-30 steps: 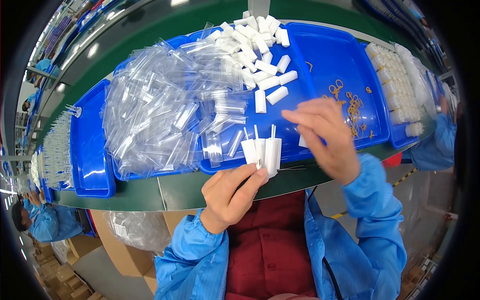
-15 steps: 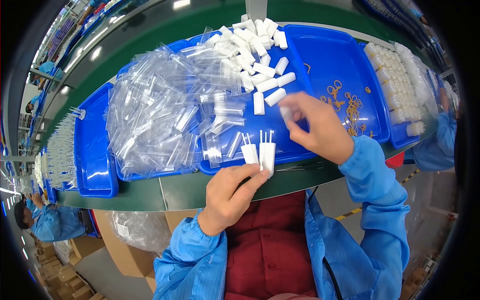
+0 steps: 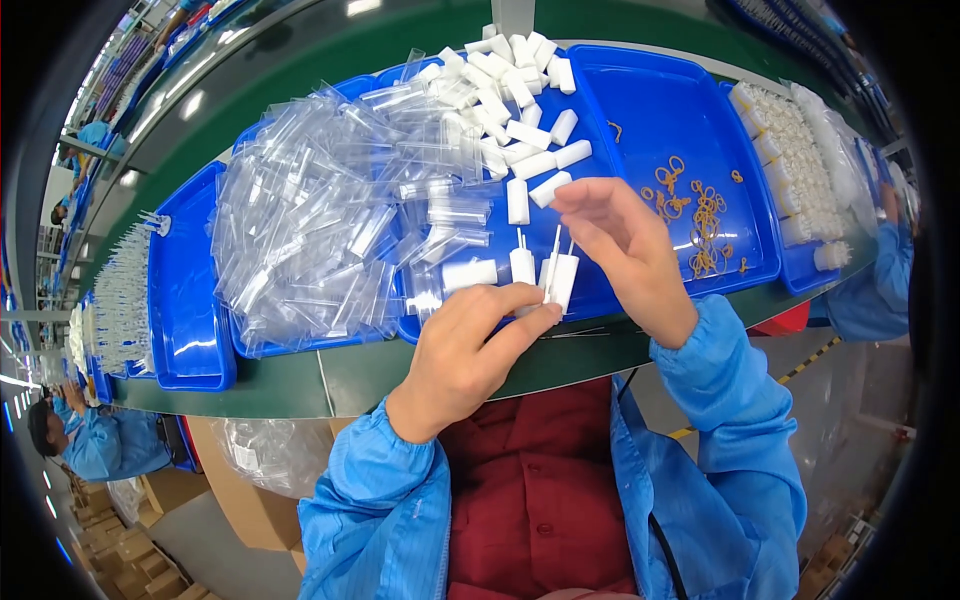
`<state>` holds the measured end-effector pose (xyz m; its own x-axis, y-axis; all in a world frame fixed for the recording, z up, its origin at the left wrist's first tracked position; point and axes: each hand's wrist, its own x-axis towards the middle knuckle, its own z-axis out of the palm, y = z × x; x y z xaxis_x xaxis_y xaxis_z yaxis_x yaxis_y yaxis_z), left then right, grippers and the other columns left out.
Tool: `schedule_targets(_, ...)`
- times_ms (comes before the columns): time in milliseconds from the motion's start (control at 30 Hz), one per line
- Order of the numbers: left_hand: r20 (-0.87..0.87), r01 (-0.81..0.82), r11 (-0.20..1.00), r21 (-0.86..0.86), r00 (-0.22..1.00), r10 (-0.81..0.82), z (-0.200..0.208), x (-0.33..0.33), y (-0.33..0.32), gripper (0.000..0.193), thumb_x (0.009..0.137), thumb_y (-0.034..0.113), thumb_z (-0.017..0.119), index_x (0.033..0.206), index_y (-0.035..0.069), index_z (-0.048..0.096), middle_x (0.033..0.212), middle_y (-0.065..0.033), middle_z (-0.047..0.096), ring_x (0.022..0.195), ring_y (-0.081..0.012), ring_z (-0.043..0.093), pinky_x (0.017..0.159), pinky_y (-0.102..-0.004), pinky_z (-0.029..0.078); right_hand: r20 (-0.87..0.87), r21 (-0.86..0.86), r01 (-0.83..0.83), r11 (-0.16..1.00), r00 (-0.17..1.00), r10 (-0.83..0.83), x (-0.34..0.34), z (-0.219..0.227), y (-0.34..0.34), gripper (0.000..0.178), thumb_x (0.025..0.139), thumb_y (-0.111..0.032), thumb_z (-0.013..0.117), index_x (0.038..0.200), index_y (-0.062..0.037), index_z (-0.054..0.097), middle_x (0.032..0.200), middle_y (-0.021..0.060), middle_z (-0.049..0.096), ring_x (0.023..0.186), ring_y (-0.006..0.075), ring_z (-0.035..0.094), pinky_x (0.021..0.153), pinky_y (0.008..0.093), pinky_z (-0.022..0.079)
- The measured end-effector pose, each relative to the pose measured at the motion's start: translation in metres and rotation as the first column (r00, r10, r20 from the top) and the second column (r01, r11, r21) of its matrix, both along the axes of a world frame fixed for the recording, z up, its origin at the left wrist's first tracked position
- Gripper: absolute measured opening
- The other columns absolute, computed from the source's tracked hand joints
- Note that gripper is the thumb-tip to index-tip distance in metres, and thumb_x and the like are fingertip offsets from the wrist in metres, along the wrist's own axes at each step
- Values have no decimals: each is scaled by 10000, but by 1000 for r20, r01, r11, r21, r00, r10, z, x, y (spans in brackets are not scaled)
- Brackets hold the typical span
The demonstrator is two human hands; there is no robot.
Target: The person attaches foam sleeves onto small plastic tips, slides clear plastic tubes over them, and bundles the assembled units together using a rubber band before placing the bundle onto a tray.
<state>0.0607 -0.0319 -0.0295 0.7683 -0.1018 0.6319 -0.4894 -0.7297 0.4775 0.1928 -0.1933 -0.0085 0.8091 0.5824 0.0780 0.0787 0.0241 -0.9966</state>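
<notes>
Where white blocks [image 3: 563,285] with thin rods [image 3: 556,245] slant over the near edge of the blue tray [image 3: 595,165], the left hand [image 3: 462,350] pinches them low; the right hand [image 3: 640,260], loosely spread beside the rods, looks empty. Steady, light pressure should keep them aligned. Clear plastic sleeves [image 3: 310,230] heap at the tray's left edge.

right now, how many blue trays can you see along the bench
5 plainly visible: left-side tray, clear-sleeve tray, white-block tray, rubber-band tray and, partly covered, right-side tray; more may be hidden.
</notes>
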Motion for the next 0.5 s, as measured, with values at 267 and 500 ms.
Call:
schedule_targets(267,-12,-24,999,-45,1000,23,-6,-10,-7,383,680,-87,768,1042,30,724,1020,-113,663,760,-222,636,629,-302,525,860,-416,234,879,414,298,37,23,-5,226,811,14,671,1025,-60,670,995,78,658,960,251,608,829,350,473)
schedule_targets(500,-14,-9,998,-62,1000,8,-4,-8,-8,379,704,-103,759,1061,15,712,1025,-121,664,789,-230,643,649,-309,536,745,-650,298,700,66,664,56,0,11,263,819,-50,635,1080,-72,656,908,65,605,900,236,586,800,341,459)
